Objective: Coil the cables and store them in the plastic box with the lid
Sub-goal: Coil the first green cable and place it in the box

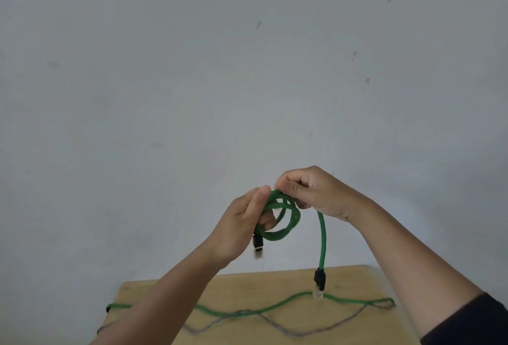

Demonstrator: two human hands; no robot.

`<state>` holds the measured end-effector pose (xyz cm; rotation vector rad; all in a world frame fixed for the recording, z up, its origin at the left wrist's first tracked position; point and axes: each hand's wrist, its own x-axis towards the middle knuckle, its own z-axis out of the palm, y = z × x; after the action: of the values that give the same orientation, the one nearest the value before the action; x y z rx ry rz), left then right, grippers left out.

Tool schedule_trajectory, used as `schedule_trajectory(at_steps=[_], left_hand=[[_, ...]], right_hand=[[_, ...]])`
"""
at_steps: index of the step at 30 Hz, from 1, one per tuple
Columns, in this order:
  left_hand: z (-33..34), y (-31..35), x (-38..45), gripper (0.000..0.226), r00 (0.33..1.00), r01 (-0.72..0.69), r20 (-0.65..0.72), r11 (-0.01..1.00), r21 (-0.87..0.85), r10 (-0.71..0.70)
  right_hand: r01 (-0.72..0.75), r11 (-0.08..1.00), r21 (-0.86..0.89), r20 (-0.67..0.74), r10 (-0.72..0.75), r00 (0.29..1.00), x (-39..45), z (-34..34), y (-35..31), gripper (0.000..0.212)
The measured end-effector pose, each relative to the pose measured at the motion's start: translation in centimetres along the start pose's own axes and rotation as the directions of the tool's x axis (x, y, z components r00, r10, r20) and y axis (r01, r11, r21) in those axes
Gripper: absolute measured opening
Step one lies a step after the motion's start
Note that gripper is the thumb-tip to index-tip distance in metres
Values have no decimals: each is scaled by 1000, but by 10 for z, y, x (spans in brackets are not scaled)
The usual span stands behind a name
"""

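A green cable is wound into a small coil in the air above the table. My left hand grips the coil's left side, and a black plug hangs below it. My right hand pinches the top of the coil. From that hand a loose length of the cable drops to a black connector with a clear tip. A second green cable and a grey cable lie stretched across the wooden table. No plastic box is in view.
A plain pale wall with small marks fills the upper view behind the table. The table's far edge runs just below the hanging connector.
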<state>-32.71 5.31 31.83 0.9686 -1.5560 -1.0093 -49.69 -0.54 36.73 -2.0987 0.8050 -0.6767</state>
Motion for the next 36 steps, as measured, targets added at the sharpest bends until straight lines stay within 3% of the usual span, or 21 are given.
schedule_trajectory(at_steps=[2,5,8,13,21,26,28,32,36], left_hand=[[1,-5,0,41,995,-8,-95,1000,21,10],[2,-9,1,40,995,-73,-69,994,76,78],[4,-9,2,34,978,-141,-132,975,172,164],[3,-12,12,31,928,-229,-253,954,191,273],[-31,-5,21,31,869,-179,-471,984,-7,155],[-49,0,16,31,884,-126,-468,972,-200,19],[-49,0,13,32,892,-107,-453,969,-222,-5],[-41,3,7,32,911,-111,-411,960,-258,-5],[-29,4,0,32,936,-117,-351,952,-283,11]], right_hand=[[-30,999,-30,-21,30,999,1,1,4,27],[-51,999,-4,-74,51,996,2,3,6,31],[-51,998,24,-153,54,987,6,3,6,38],[-3,999,45,-255,14,967,12,9,1,25],[-74,995,74,-202,88,975,-4,5,4,26],[-17,987,-162,-224,-19,974,-15,0,-1,35],[5,975,-221,-308,-74,948,-16,2,-3,36],[68,986,-151,-536,-140,833,-12,9,-3,30],[92,996,17,-681,-56,730,-8,25,1,18]])
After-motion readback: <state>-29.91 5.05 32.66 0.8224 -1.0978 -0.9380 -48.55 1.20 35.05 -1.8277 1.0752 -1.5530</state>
